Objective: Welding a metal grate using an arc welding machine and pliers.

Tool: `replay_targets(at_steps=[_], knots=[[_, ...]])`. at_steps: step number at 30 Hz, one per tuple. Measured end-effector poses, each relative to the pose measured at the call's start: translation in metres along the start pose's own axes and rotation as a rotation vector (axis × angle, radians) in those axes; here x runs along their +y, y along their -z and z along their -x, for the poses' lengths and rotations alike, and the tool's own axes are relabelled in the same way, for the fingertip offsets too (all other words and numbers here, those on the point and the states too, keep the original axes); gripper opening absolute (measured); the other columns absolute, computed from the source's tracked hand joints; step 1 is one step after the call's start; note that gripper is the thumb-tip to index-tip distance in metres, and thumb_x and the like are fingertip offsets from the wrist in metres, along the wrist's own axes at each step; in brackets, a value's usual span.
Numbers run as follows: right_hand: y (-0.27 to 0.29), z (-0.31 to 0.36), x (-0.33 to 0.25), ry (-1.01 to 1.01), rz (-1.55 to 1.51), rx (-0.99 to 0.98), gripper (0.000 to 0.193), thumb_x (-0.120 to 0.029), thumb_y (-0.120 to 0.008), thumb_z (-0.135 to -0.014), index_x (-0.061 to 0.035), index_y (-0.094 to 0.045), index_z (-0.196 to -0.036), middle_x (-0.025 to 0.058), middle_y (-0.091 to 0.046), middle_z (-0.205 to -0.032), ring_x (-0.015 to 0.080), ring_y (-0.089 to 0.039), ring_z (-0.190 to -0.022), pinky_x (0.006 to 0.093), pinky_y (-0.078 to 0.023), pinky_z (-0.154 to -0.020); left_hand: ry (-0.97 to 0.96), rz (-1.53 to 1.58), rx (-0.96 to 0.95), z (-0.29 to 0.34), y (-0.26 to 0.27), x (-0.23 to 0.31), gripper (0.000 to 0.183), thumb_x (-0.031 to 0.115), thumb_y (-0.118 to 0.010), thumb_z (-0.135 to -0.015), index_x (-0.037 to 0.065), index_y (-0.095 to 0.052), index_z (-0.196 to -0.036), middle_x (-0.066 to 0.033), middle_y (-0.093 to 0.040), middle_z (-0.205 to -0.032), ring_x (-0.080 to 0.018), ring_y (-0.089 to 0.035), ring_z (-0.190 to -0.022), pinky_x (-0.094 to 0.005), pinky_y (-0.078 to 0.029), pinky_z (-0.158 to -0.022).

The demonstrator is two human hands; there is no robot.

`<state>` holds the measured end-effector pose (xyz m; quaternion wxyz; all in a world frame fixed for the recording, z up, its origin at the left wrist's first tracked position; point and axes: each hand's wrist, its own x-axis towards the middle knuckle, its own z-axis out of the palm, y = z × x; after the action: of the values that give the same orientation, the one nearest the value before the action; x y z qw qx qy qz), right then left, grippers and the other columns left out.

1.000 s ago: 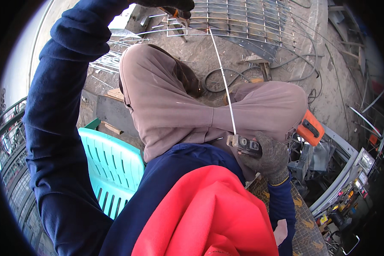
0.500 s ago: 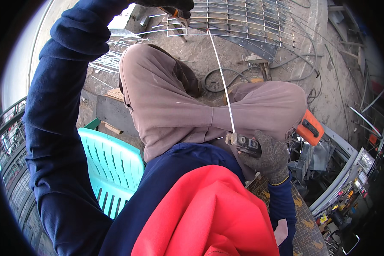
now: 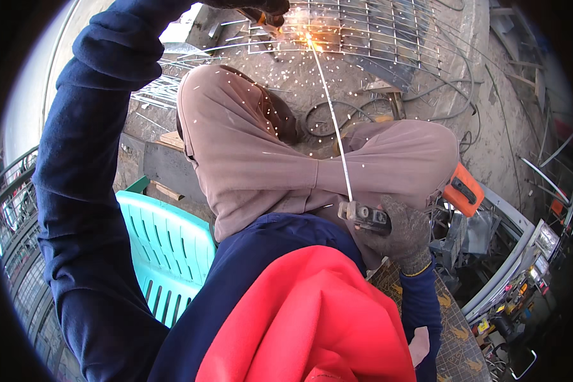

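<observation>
My gloved right hand (image 3: 406,230) is closed around a welding electrode holder (image 3: 367,217) in front of my lap. A long, thin welding electrode (image 3: 333,114) runs from it to a grid of metal rods (image 3: 363,28) at the far side. A bright arc glows at the electrode's tip, and sparks fly out around it. At the top edge my left hand (image 3: 264,6), in a dark glove and partly cut off, grips an orange-and-black tool (image 3: 261,18) that looks like pliers. The tool is beside the grid's left part; whether its jaws hold a rod is unclear.
A turquoise plastic chair (image 3: 169,235) stands at my left. Close to my right knee is an orange case-like object (image 3: 463,191), with scrap metal beyond. Cables (image 3: 344,118) curl on the floor, and loose rods (image 3: 159,89) lie at the far left.
An arc has lit at the electrode's tip, and sparks now scatter over the grid and my legs. The tip has shifted slightly farther away. Both hands keep their grip.
</observation>
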<state>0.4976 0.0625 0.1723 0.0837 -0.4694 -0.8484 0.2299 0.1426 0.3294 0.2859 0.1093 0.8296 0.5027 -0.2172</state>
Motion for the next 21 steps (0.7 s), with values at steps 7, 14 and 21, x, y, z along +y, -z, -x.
replay_targets(at_steps=[7,14,21], knots=[[-0.001,0.001,0.0,0.041,0.064,0.04,0.071,-0.046,-0.089,-0.063,-0.001,-0.066,-0.113,0.0074,-0.072,-0.087,0.0281,-0.071,-0.071,0.0417,-0.057,-0.064,-0.004,-0.094,-0.064,-0.001,0.001,0.003,0.059,0.056,-0.064,-0.092,-0.001,-0.075,-0.082,-0.0221,-0.067,-0.07,-0.0353,-0.067,-0.064,-0.0458,-0.053,-0.067],[-0.001,0.001,-0.002,0.01,0.085,0.004,0.073,-0.048,-0.089,-0.063,-0.0009,-0.067,-0.114,0.0077,-0.073,-0.088,0.028,-0.071,-0.073,0.0416,-0.057,-0.066,-0.098,-0.123,0.067,0.0,-0.007,-0.006,0.061,0.057,-0.065,-0.091,-0.002,-0.073,-0.08,-0.0247,-0.066,-0.07,-0.0387,-0.066,-0.065,-0.0468,-0.053,-0.068],[-0.001,0.001,-0.001,0.019,0.107,-0.009,0.072,-0.048,-0.09,-0.063,-0.0009,-0.067,-0.113,0.0084,-0.073,-0.089,0.0287,-0.072,-0.073,0.0411,-0.058,-0.065,-0.045,-0.082,0.033,-0.002,-0.005,-0.003,0.062,0.059,-0.066,-0.089,-0.002,-0.073,-0.078,-0.024,-0.066,-0.071,-0.0387,-0.067,-0.067,-0.0471,-0.053,-0.07]])
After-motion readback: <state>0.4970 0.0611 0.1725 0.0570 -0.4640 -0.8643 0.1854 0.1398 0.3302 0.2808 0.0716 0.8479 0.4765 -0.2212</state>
